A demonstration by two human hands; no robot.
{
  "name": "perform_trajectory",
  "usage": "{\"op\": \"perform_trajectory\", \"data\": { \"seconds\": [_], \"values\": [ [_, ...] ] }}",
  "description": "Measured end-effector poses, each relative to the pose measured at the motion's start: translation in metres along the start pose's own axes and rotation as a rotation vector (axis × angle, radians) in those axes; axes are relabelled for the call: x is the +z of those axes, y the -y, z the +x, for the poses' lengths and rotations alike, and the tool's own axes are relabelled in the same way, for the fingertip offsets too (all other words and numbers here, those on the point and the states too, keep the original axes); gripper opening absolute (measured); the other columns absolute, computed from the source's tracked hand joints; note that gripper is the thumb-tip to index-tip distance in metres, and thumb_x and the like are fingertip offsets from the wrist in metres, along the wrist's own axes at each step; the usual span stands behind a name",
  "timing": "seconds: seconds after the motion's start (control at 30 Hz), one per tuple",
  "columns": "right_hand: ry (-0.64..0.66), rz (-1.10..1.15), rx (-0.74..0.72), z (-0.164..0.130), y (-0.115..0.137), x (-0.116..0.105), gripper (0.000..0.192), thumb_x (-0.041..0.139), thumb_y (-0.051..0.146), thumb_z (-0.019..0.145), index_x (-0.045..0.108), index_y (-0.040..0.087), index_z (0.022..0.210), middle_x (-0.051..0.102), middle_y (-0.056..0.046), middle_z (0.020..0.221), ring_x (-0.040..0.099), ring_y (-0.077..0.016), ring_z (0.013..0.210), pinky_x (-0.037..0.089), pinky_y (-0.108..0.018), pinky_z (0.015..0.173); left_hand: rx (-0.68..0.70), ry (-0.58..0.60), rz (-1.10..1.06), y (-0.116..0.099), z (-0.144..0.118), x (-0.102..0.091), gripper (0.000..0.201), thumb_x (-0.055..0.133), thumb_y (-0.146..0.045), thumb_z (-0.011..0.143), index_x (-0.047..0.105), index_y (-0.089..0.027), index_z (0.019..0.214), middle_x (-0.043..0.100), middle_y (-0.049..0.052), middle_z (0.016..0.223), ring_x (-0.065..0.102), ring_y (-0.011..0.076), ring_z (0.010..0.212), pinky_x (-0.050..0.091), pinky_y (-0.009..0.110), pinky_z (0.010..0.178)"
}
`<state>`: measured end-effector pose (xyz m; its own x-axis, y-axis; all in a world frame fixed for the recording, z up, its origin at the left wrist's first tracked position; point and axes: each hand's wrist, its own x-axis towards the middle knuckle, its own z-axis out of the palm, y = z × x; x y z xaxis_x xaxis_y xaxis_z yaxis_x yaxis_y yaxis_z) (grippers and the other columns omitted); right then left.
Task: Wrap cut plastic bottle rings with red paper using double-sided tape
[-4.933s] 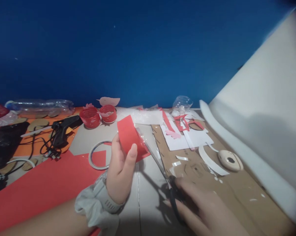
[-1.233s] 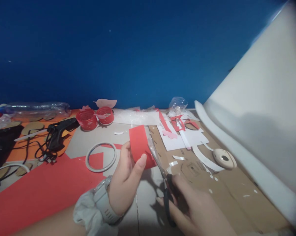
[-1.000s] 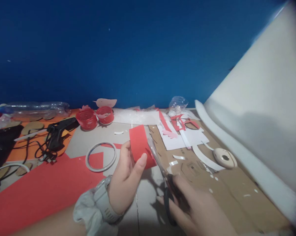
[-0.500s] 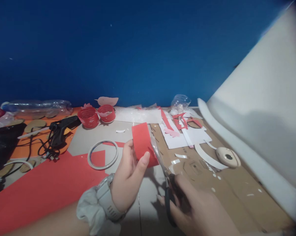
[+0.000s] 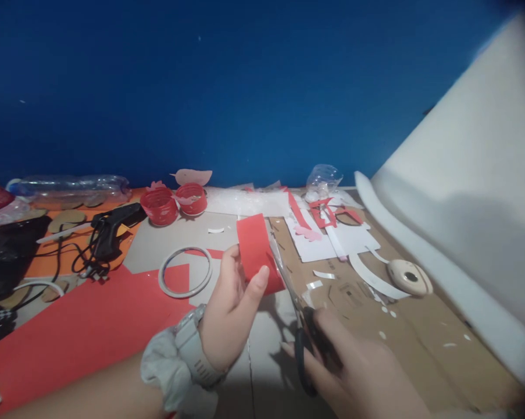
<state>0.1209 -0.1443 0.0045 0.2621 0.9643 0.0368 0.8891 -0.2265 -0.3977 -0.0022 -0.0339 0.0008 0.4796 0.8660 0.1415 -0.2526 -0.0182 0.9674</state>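
My left hand [image 5: 234, 302] pinches a red piece of paper [image 5: 254, 241] between thumb and fingers, held upright above the work surface. A grey watch and a pale scrunchie are on that wrist. My right hand [image 5: 349, 355] grips a pair of scissors [image 5: 303, 343] by its black handles. The blades point up and lie along the right edge of the red paper; whether they are cutting into it I cannot tell. Left of my left hand, a roll of tape [image 5: 185, 272] rests partly on a large red sheet [image 5: 92, 326].
A black glue gun [image 5: 109, 235] with its cord lies at the left, near a clear plastic bottle [image 5: 70, 189]. Two red cups [image 5: 159, 207] stand at the back. To the right are white paper [image 5: 306, 247], a cream-coloured device [image 5: 408, 276], and paper scraps on brown cardboard [image 5: 423, 355].
The whole view has shifted slightly, so things appear a little further right and higher. Both hands keep their hold on the red paper and the scissors, with nearly the same pose.
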Motion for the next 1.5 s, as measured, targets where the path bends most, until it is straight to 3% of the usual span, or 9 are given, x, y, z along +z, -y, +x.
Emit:
{"op": "perform_trajectory", "data": {
  "seconds": [0.27,0.37,0.57,0.67,0.8,0.97,1.37,1.5],
  "values": [
    [0.024,0.055,0.029,-0.003,-0.001,0.000,0.018,0.059,0.029,0.078,0.045,0.025,0.067,0.062,0.007,0.051,0.060,-0.0141,0.043,0.044,-0.021,0.043,-0.008,0.000,0.003,-0.002,0.001,-0.001,0.014,0.044,-0.024,0.098,0.045,-0.022,0.111,0.057,0.004,0.127,0.052,0.0137,0.120,0.041,0.026,0.101],
    [0.068,0.146,0.060,-0.001,-0.002,-0.003,0.012,0.054,0.028,0.082,0.049,0.025,0.071,0.066,0.004,0.058,0.062,-0.0148,0.048,0.045,-0.021,0.047,-0.015,-0.012,-0.002,-0.002,0.001,-0.001,0.017,0.046,-0.027,0.097,0.046,-0.022,0.113,0.057,0.004,0.127,0.052,0.0147,0.120,0.041,0.027,0.102],
    [0.089,0.400,0.098,0.004,-0.001,-0.013,0.029,0.046,0.036,0.088,0.046,0.022,0.062,0.060,0.001,0.056,0.058,-0.0152,0.052,0.042,-0.021,0.046,-0.031,-0.047,-0.032,-0.004,0.001,0.000,0.021,0.048,-0.030,0.096,0.047,-0.023,0.116,0.060,0.004,0.126,0.053,0.0173,0.121,0.044,0.030,0.101],
    [0.091,0.435,0.078,0.007,0.001,-0.016,0.025,0.049,0.035,0.086,0.051,0.021,0.065,0.061,0.000,0.060,0.057,-0.0155,0.053,0.041,-0.022,0.045,-0.022,-0.059,-0.052,-0.005,0.001,0.000,0.025,0.050,-0.032,0.094,0.048,-0.025,0.118,0.060,0.004,0.127,0.052,0.0202,0.123,0.045,0.034,0.101],
    [0.113,0.344,0.071,0.008,0.003,-0.017,0.015,0.054,0.032,0.081,0.052,0.022,0.071,0.060,0.002,0.060,0.054,-0.0152,0.052,0.039,-0.023,0.047,-0.033,-0.096,0.009,-0.001,-0.001,-0.003,0.027,0.048,-0.038,0.094,0.051,-0.026,0.118,0.060,0.002,0.126,0.053,0.0205,0.121,0.043,0.036,0.103],
    [0.120,0.165,0.109,0.007,0.004,-0.014,0.018,0.058,0.032,0.077,0.045,0.024,0.068,0.055,0.006,0.053,0.049,-0.0147,0.047,0.035,-0.023,0.046,-0.007,-0.085,0.061,-0.001,-0.004,-0.004,0.024,0.045,-0.039,0.096,0.052,-0.030,0.117,0.059,-0.001,0.124,0.051,0.0152,0.121,0.041,0.029,0.105],
    [0.142,0.160,0.153,0.006,0.008,-0.009,0.018,0.057,0.031,0.077,0.043,0.024,0.068,0.059,0.005,0.054,0.054,-0.0149,0.047,0.037,-0.022,0.046,-0.061,-0.069,0.013,0.001,-0.003,-0.003,0.021,0.046,-0.037,0.096,0.050,-0.025,0.113,0.061,0.001,0.122,0.058,0.0151,0.109,0.043,0.030,0.098],
    [0.116,0.186,0.178,0.004,0.009,-0.005,0.018,0.058,0.033,0.075,0.043,0.025,0.067,0.057,0.006,0.049,0.051,-0.0141,0.043,0.037,-0.021,0.043,-0.032,-0.074,0.030,-0.001,-0.001,-0.002,0.021,0.046,-0.032,0.096,0.049,-0.024,0.115,0.061,0.003,0.123,0.056,0.0166,0.115,0.042,0.031,0.100]
  ]
}}
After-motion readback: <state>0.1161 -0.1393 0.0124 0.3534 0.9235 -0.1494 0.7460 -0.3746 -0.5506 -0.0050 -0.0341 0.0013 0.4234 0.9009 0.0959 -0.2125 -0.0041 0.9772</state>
